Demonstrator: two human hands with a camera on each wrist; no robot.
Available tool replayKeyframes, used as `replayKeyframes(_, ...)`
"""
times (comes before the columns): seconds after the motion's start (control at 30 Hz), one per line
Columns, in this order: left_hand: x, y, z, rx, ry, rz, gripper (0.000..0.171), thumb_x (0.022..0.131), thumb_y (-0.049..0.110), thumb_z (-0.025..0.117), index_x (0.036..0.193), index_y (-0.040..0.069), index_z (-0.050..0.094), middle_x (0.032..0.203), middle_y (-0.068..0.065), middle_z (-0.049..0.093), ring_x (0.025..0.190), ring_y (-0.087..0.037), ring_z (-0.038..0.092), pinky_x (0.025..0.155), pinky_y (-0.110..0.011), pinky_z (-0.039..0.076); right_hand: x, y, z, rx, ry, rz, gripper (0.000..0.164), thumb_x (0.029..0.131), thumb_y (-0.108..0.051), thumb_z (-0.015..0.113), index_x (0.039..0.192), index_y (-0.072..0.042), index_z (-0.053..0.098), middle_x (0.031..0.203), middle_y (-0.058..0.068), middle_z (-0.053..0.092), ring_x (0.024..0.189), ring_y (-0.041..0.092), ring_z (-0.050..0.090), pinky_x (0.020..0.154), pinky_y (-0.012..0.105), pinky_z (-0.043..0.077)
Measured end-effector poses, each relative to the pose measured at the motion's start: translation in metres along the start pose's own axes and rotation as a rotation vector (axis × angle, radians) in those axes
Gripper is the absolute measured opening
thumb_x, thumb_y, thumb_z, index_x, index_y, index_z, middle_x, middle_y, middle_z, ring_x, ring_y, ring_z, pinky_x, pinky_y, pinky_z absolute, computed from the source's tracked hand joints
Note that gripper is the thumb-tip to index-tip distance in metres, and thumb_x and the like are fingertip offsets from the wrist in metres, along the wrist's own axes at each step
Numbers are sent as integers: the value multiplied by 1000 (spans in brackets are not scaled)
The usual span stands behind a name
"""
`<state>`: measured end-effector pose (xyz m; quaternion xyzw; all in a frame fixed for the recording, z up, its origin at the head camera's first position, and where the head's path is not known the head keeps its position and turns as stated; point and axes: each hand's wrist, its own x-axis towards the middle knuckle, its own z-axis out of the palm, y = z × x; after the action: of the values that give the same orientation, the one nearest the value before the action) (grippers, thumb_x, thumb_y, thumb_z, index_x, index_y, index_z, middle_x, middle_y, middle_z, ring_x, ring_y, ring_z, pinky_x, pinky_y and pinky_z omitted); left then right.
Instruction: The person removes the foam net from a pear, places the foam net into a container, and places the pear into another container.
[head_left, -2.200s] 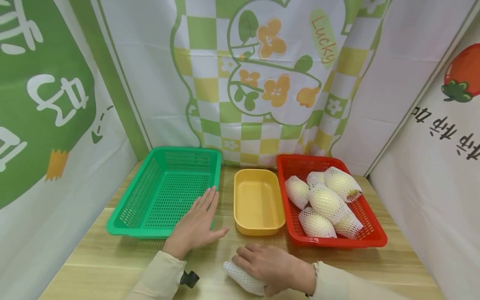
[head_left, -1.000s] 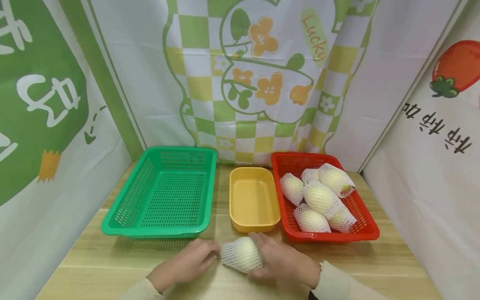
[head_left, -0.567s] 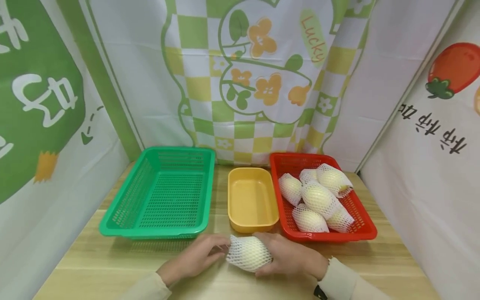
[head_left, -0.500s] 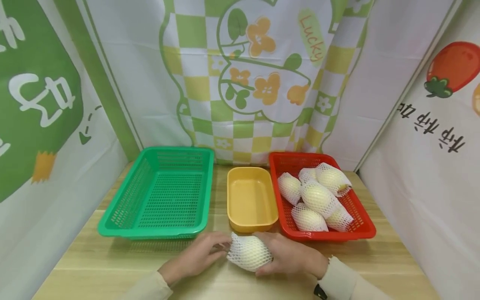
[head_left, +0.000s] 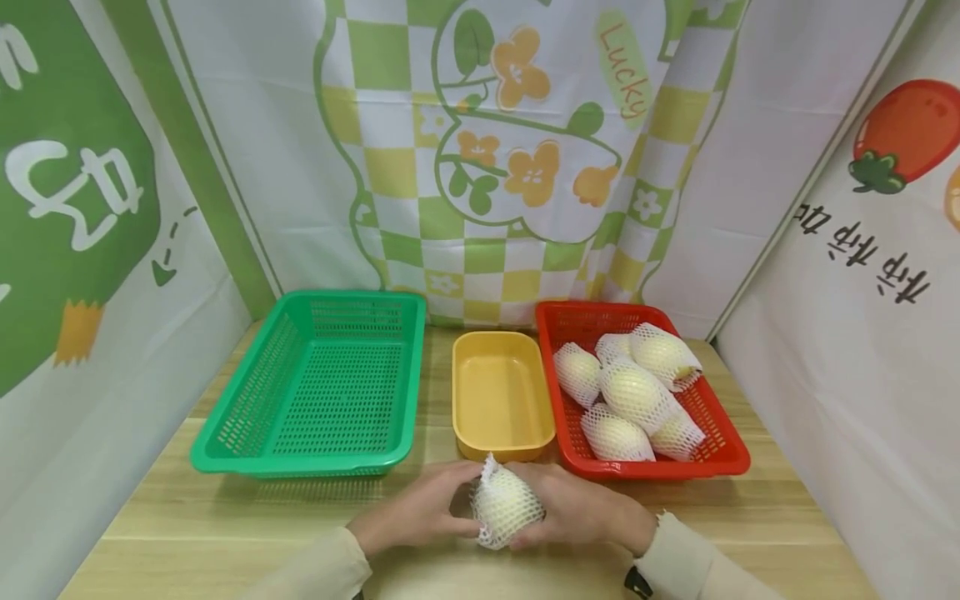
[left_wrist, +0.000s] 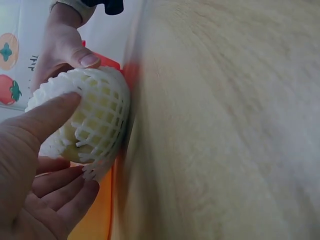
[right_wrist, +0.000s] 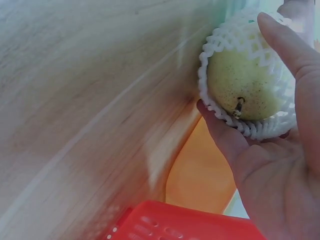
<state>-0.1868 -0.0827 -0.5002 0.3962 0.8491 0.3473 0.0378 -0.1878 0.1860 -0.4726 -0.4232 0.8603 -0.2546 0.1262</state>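
Netted fruit (head_left: 510,504) gripped by right hand (head_left: 577,507); netting's (head_left: 487,492) left end now clasped by left hand (head_left: 422,512), two-handed hold thus gained. Fruit held over table (head_left: 187,546), yellow container (head_left: 501,400) set just beyond, red basket (head_left: 652,470) to its right.

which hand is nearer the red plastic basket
The right hand, by the near left corner of the red basket; the left hand is farther left, past the pale round fruit in white netting.
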Motion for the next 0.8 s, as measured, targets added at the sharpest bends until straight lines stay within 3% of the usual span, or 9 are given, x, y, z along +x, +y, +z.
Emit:
replayKeyframes(0.17, 7, 3, 5, 1, -5, -7, 78, 84, 35, 89, 148, 6, 56, 138, -1, 70, 124, -14, 67, 109, -32, 55, 2, -4, -2, 20, -11, 11, 70, 91, -56, 78, 145, -20, 52, 121, -11, 65, 103, -2, 62, 88, 17, 56)
replayKeyframes(0.3, 11, 6, 8, 8, -9, -24, 83, 83, 36, 89, 150, 1, 53, 134, -3, 71, 117, -11, 68, 103, -29, 57, 3, -6, -5, 22, -23, 11, 67, 91, -56, 77, 143, -21, 53, 118, -12, 66, 100, -3, 63, 86, 17, 56)
replayKeyframes(0.57, 13, 8, 9, 16, -25, -25, 77, 81, 35, 90, 143, 2, 59, 120, 0, 75, 103, -4, 67, 93, -23, 57, -4, -8, -12, 42, -37, 25, 61, 91, -53, 78, 140, -22, 58, 111, -14, 69, 93, -5, 64, 82, 16, 56)
replayKeyframes(0.8, 12, 4, 5, -51, -68, -17, 84, 80, 32, 91, 149, 2, 53, 127, -1, 73, 109, -5, 66, 98, -24, 57, -2, -11, -11, 59, -10, 16, 65, 93, -46, 78, 146, -17, 56, 115, -9, 69, 96, -4, 63, 86, 17, 56)
